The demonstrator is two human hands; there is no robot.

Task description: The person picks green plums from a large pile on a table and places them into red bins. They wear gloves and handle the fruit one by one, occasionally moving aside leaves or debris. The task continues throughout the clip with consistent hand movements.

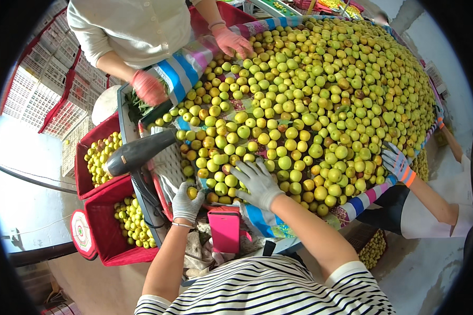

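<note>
Striped shirt (268,286) lies nearest, at six o'clock. Left hand (186,205) curls its gloved fingers round one fruit (192,193); right hand (258,185) spreads its over the pile (320,105), which stretches toward one o'clock. From the left hand, phone (224,233) at four, crate (99,215) at nine, dryer (144,150) at eleven.

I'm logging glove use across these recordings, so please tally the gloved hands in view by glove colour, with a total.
Pink-gloved hands: 2, both of the co-worker at the top
Grey-gloved hands: 4, namely the camera wearer's left hand and right hand, plus two co-worker hands at the right
Total: 6
</note>
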